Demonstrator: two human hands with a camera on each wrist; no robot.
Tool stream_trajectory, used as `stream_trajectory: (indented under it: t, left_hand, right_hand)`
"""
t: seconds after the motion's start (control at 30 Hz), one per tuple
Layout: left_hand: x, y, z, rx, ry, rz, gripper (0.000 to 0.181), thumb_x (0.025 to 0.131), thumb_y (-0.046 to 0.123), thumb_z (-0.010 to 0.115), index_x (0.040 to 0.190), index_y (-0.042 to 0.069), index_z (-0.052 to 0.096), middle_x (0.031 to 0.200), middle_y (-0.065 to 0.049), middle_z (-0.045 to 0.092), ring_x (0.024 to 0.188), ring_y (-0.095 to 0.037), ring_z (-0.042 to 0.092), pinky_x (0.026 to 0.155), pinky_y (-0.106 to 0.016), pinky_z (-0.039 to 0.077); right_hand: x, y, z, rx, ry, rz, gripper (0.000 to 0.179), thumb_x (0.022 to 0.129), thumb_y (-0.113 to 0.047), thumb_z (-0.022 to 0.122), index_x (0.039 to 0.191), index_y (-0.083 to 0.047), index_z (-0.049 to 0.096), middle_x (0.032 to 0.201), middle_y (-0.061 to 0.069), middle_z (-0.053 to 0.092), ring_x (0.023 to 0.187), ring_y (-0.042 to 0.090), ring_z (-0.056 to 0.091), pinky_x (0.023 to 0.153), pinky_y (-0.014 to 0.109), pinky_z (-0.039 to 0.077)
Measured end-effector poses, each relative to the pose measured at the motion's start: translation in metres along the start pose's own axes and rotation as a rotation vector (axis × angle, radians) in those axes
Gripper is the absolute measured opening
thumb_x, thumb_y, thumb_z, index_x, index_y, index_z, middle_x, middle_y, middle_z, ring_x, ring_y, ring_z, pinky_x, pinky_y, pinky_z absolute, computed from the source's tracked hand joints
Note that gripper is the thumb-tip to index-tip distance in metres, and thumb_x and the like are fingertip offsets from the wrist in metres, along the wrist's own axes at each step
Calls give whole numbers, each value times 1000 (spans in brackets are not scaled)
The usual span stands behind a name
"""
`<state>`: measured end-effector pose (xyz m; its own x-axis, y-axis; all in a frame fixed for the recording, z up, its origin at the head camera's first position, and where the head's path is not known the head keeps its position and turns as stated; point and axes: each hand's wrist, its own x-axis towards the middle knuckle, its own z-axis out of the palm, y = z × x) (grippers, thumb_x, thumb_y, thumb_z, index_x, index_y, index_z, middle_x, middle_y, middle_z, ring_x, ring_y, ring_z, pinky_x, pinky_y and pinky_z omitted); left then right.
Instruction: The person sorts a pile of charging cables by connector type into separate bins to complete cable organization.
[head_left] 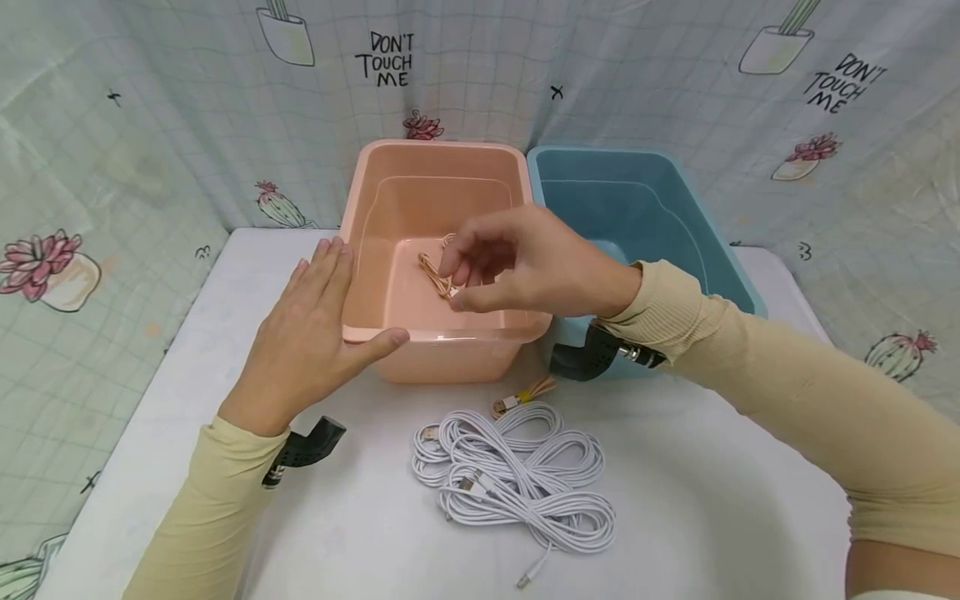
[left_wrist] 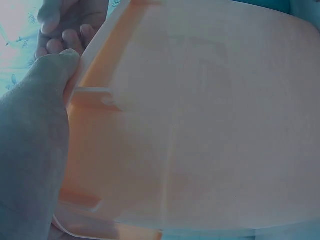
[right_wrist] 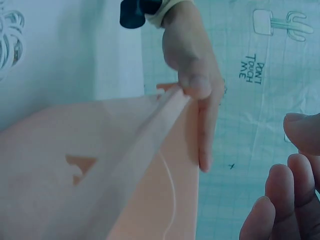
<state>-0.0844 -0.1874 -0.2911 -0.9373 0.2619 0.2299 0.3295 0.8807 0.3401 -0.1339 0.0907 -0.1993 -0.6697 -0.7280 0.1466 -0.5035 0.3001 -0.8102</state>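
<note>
My left hand rests on the front left corner of a peach plastic bin. Its fingers lie straight along the side wall, and the thumb lies over the front rim. Above the bin's opening is my right hand, fingers loosely bent, thumb apart. In the right wrist view, nothing shows between the right fingertips and thumb. Inside the bin, partly hidden behind the right hand, lies a gold-coloured bundled cable. The left wrist view shows the left thumb at the bin's rim.
A blue bin stands right beside the peach one, partly behind the right forearm. Several coiled white USB cables lie on the white table in front. A gold cable with a yellow tie lies behind them. A printed curtain surrounds the table.
</note>
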Motion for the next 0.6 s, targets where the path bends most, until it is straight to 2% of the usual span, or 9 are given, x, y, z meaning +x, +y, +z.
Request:
stream_trajectory:
  t: [0.3,0.6]
  left_hand:
    - [0,1,0,6,11,-1,112,89,68,67,164,1,17,173,-19,19,164,-33,15,135,-47,13]
    - [0,2,0,8,6,-1,112,89,68,67,164,1,17,173,-20,19,164,-33,15,136,-47,12]
  right_hand:
    - [-27,-9,7,14,-19,-41,17,83,-6,83,97,-9,74,93,2,71,79,17,65,74,27,59]
    - [-48,-8,14,-45,-29,-140,17,82,-5,84,95,-12,75,89,-3,71,77,11,64,70,26,60]
